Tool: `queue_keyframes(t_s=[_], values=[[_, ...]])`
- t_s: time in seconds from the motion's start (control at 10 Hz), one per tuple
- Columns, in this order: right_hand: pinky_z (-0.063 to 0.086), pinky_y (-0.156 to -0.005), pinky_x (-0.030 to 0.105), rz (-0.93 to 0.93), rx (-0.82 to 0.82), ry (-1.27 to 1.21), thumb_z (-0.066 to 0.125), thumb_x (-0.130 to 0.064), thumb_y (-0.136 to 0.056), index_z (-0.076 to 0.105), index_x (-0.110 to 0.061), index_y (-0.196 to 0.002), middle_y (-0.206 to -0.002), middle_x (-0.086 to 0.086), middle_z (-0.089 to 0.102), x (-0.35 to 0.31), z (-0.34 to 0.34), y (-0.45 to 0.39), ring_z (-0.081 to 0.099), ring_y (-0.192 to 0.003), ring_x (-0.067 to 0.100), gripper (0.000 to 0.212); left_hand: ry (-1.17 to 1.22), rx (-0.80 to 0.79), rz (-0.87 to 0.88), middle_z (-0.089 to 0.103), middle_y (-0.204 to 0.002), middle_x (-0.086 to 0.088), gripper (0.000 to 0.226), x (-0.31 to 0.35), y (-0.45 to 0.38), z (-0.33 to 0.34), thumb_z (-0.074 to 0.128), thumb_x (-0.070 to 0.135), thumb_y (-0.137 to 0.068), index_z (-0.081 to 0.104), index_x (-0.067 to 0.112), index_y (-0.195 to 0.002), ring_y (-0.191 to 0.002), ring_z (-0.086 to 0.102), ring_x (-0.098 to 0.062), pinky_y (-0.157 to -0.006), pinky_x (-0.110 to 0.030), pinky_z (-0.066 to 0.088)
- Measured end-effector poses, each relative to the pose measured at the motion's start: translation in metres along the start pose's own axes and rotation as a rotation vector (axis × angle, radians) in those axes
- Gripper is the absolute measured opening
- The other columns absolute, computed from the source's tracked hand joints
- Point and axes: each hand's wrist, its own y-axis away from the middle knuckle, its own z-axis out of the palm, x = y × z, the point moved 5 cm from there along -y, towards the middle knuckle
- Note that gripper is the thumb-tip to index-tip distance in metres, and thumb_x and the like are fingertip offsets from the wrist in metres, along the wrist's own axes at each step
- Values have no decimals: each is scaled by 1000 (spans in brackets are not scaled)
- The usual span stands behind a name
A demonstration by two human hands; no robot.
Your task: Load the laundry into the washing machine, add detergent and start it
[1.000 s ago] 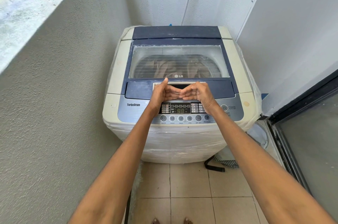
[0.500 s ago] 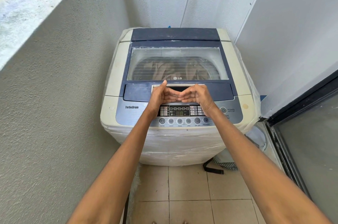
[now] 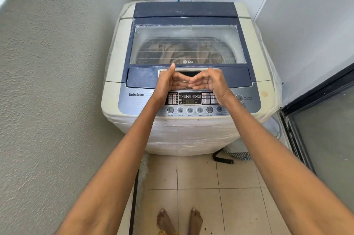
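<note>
A cream and blue top-loading washing machine [image 3: 118, 47] stands in the corner with its lid [image 3: 186, 9] down. Brownish laundry [image 3: 165, 50] shows through the lid's window. The lit control panel [image 3: 189, 98] reads 60, with a row of round buttons below it. My left hand [image 3: 167, 82] and my right hand [image 3: 213, 81] hover together over the lid's front handle [image 3: 188, 73]. Their fingers are curled, the fingertips meet, and nothing is in them. The left thumb points up. No detergent is in view.
A rough grey wall [image 3: 57, 81] runs close on the left. A dark-framed sliding door [image 3: 316, 119] is on the right. A black strap and a striped hose [image 3: 229, 157] lie on the tiled floor by the machine. My bare feet [image 3: 178, 221] stand on the tiles.
Both hands keep the same joined pose over the handle. The view has tipped downward, so my feet now show at the bottom.
</note>
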Motion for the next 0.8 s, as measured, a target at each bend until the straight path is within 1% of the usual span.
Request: queue_keyframes(t_s=[0.1,0.3,0.4,0.5,0.6,0.7,0.8], values=[[59,-63,29,2,4,9,35,-14,-80,69,10,-81,-72,14,73,-1,1,1,71,-72,29,42,4,0,7,75,-74,-8,66,1,0,1,19,36,-103,71,0,-87,-79,72,-22,-87,-35,54],[59,-63,29,23,28,39,28,-3,-90,69,9,-80,-70,11,73,-5,2,4,71,-70,26,43,6,6,9,74,-75,-10,65,1,1,0,21,36,-103,72,0,-86,-80,72,-26,-87,-37,54],[58,-65,31,32,41,49,28,-3,-91,69,8,-78,-71,13,72,-7,2,5,71,-71,28,45,1,16,-7,74,-75,-10,64,1,1,0,22,37,-102,72,-1,-86,-81,71,-26,-88,-38,54],[58,-66,32,43,54,68,30,-7,-91,70,6,-77,-72,14,72,-9,3,5,71,-72,28,44,4,19,-32,74,-75,-9,63,3,1,1,24,37,-102,72,1,-85,-80,71,-24,-87,-36,54],[58,-64,29,73,63,87,30,-12,-94,69,9,-82,-71,15,72,-12,4,5,71,-69,24,46,-9,3,-87,75,-75,-7,62,7,0,0,24,39,-102,72,2,-85,-80,71,-21,-87,-32,54],[59,-64,25,106,104,103,30,-11,-96,67,16,-90,-82,23,70,-23,6,13,70,-68,20,45,-55,-4,-143,75,-76,-4,62,17,5,3,25,40,-101,72,1,-89,-82,71,-22,-84,-31,54],[57,-75,28,160,129,134,29,-9,-97,65,16,-101,-101,27,67,-41,7,16,67,-81,24,44,-65,31,-161,74,-70,-1,55,38,10,7,30,33,-102,68,-6,-97,-78,67,-21,-69,-22,56]])
